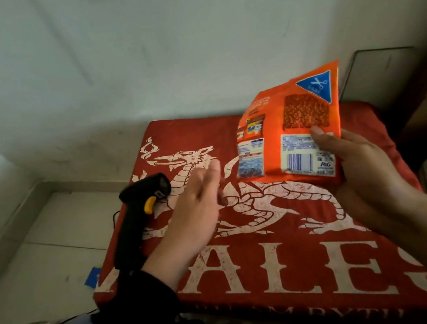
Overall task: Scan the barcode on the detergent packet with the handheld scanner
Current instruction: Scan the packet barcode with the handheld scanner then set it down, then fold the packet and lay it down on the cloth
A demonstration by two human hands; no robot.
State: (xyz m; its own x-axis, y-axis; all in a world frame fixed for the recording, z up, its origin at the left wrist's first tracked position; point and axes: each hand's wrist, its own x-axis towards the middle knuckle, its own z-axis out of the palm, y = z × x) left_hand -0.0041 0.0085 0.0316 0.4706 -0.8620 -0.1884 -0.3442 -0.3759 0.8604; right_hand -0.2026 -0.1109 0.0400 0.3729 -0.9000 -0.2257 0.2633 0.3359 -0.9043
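An orange detergent packet is held up above the red cloth, its back side facing me. A blue-and-white barcode shows at its lower right. My right hand grips the packet's lower right edge, thumb on the label. A black handheld scanner with a yellow trigger lies on the left edge of the cloth, its head pointing to the right. My left hand hovers open just right of the scanner, fingers spread, holding nothing.
A red cloth with a white dragon print and large white letters covers the surface. A tiled floor and white wall lie to the left. A grey board leans at the back right. The scanner's thin black cable trails off leftward.
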